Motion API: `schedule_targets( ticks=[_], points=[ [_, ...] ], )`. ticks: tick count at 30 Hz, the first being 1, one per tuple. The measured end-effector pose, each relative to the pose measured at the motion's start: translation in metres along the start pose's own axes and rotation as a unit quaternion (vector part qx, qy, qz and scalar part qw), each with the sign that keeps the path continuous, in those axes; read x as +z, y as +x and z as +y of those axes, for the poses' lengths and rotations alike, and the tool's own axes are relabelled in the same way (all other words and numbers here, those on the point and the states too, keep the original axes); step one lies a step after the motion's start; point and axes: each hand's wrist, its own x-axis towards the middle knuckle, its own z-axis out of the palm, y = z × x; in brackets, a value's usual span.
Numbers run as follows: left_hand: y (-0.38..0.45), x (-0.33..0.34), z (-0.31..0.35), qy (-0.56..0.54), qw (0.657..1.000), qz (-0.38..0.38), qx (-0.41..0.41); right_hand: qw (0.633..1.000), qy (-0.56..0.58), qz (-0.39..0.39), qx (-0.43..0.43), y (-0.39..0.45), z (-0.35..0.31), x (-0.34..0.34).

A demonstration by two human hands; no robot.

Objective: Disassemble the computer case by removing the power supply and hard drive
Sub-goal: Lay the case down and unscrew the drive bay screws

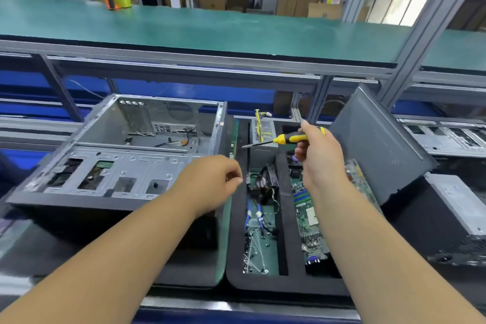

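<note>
The right hand [319,155] held a yellow and black screwdriver [282,138], fingers curled round its handle, the tip pointing to the left. The left hand [213,183] had its fingertips pinched together; whether it held a small screw I could not tell. The computer case [118,155] lay open on its side just left of the left hand and looked almost empty. A perforated metal box, probably the power supply [263,130], stood in the black tray [282,281] under the screwdriver. It seemed heavy and stiff, so it should be taken by its solid sides, not by the yellow cables [259,121]. No hard drive was clearly visible.
</note>
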Motion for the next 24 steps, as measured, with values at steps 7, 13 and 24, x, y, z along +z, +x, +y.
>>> schedule_targets(
  ticks=[7,13,24],
  points=[
    [-0.038,-0.057,-0.082,-0.067,0.990,0.092,-0.086,0.998,0.004,-0.070,-0.005,-0.031,0.007,0.091],
    [-0.072,-0.091,-0.159,-0.106,0.976,0.133,-0.140,0.993,-0.046,-0.110,-0.005,-0.060,0.025,0.164],
    [-0.108,-0.118,-0.270,-0.100,0.972,0.139,-0.161,0.986,-0.101,-0.133,-0.026,-0.092,0.058,0.268]
  ],
)
